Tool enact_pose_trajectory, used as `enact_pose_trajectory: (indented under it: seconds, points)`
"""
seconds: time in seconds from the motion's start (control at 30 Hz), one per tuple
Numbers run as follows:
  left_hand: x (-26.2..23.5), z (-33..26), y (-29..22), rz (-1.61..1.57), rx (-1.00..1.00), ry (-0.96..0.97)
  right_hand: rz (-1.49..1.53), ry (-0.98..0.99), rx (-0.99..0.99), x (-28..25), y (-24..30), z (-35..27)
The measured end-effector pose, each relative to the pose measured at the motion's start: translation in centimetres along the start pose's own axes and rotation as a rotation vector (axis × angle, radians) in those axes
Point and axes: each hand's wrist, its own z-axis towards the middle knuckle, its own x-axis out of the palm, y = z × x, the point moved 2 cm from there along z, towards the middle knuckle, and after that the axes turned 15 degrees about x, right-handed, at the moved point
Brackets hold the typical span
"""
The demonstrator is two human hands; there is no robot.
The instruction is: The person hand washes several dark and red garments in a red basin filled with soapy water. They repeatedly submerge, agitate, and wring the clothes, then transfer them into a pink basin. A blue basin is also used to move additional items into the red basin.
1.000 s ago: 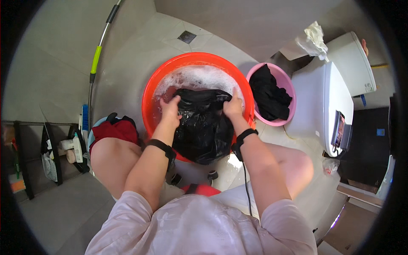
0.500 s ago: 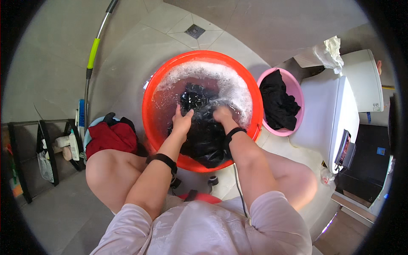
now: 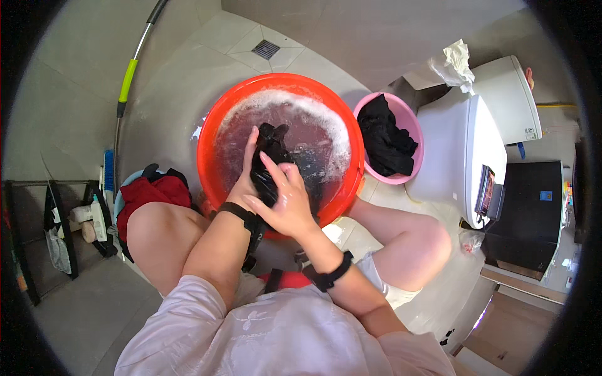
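Observation:
A wet black garment (image 3: 266, 182) is bunched between my two hands, over a large red basin (image 3: 205, 166) of cloudy water with white foam along its far side. My left hand (image 3: 243, 183) is around its left side, fingers pointing away from me. On the other side my right hand (image 3: 290, 202) presses against it from the near right, thumb and fingers apart across the cloth. Part of the black cloth seems to reach down into the water on the right; its lower end is hidden by my hands.
Right of the basin stands a pink tub (image 3: 411, 119) with black clothes (image 3: 385, 141). A light blue tub (image 3: 119, 200) with dark red clothing (image 3: 150, 197) sits by my left knee. Farther right is a white toilet (image 3: 467, 150); a green-and-grey pole (image 3: 128, 81) leans at the left.
Both hands have come up from the water with the black garment gathered between them. My right hand has moved left, beside the left one. The view has shifted slightly.

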Motion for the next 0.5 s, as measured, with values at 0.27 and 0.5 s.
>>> enact_pose_trajectory:
  seconds: [0.27,0.5]
  points:
    - [-3.0,1.9,2.4,0.172,0.176,-0.600,-0.101,-0.074,0.407,2.3,-3.1,8.9]
    - [-0.5,1.2,1.7,0.832,0.195,-0.453,-0.241,0.120,0.585,-1.2,-16.6,14.7]
